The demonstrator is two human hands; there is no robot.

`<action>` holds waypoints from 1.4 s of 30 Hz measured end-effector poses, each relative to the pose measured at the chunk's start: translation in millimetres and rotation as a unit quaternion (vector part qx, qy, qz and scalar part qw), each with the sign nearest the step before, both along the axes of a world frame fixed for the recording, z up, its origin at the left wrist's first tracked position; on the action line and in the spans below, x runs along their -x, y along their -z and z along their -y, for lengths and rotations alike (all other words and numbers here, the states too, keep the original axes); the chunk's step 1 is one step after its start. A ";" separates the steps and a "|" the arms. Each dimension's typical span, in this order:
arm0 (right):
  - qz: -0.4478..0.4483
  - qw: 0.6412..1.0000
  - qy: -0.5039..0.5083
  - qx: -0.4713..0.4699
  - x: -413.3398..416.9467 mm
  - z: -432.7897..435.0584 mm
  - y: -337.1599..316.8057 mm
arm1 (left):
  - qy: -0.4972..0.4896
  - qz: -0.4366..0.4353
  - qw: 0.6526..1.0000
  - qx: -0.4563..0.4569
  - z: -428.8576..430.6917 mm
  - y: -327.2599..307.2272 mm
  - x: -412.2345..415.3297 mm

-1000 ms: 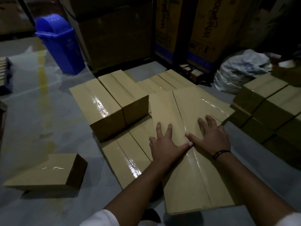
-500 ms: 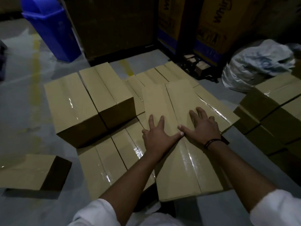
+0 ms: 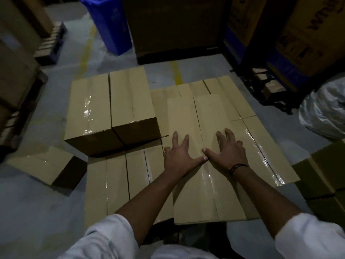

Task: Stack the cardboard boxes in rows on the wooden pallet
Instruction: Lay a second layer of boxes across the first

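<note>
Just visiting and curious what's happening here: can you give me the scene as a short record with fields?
Left hand: flat, fingers spread, on long tan cardboard box
Right hand: flat on the same box
Beside it, left: two taped tan cardboard boxes, side by side
Floor, left: one loose tan box
Behind: blue plastic bin
Pallet: not visible

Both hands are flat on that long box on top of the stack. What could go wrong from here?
The left hand and right hand only press flat on the long box, gripping nothing, so they might slip. A gap separates it from the two upper boxes; pushed crookedly, the row could end uneven. The loose box on the floor beside the stack could trip someone.
</note>
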State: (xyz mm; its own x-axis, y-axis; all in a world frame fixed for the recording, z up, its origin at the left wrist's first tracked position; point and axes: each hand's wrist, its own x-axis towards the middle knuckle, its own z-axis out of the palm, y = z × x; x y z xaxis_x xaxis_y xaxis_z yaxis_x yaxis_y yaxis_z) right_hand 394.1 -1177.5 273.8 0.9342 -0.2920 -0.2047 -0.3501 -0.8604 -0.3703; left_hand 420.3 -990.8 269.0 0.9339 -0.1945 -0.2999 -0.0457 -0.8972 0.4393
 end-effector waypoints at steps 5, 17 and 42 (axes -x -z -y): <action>0.012 0.999 -0.040 -0.008 -24.2 43.0 13.0 | -0.010 -0.037 0.999 -0.006 35.5 2.1 -12.5; -0.009 0.990 -0.135 -0.027 -58.6 89.1 45.6 | -0.060 -0.075 0.995 -0.032 73.7 28.1 -24.0; -0.002 0.986 -0.160 -0.041 -236.7 55.0 103.3 | -0.048 -0.037 0.998 -0.019 20.4 94.9 -202.0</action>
